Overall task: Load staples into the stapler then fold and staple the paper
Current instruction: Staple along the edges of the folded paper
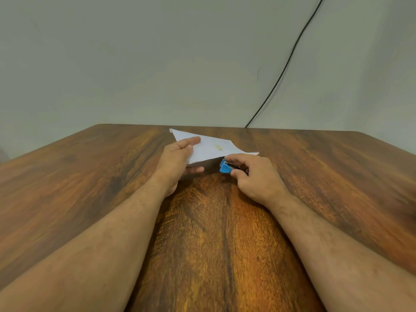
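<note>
Right now the left hand [177, 158] holds the folded white sheet of paper [209, 147] by its near-left part, fingers on top and thumb beneath, lifting that side clear of the dark-grained wooden desk [90, 176]. The right hand [252, 174] has its grip curled round a small blue plastic stapler [225, 167], whose nose points at the paper's near edge and looks to be just under it. I cannot tell whether the edge actually sits inside the stapler's mouth. A small yellowish mark [218, 147] shows on the sheet's top face.

The risk, as I judge it, is a squeeze made too soon: if the layers are not fully seated, the staple could catch only one ply or miss altogether. The paper is bowed and held from one side, so it may also slip or crease as the stapler bites. A black cable [286, 66] runs down the wall behind.
</note>
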